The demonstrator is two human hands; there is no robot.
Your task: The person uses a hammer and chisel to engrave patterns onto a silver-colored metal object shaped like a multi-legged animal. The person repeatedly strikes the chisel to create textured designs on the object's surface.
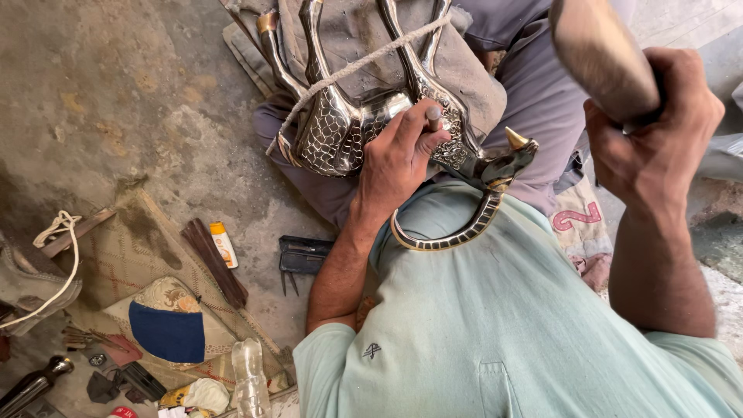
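A shiny metal animal figure (340,128) with scale-like engraving lies upside down on a grey cloth over my lap, its legs pointing away and a rope (352,70) across them. Its curved striped neck (457,236) and gold-tipped head (507,159) rest against my light green shirt. My left hand (398,159) is shut on a small metal punch (433,118) pressed against the figure's body. My right hand (658,131) is raised at the upper right, gripping a wooden hammer handle (604,58), blurred.
On the concrete floor to the left lie a dark comb-like tool (303,255), a small orange-capped tube (224,244), dark sticks (215,263), a patterned mat (147,263), a blue cloth piece (166,333), a plastic bottle (249,379) and a shoe with a cord (31,279).
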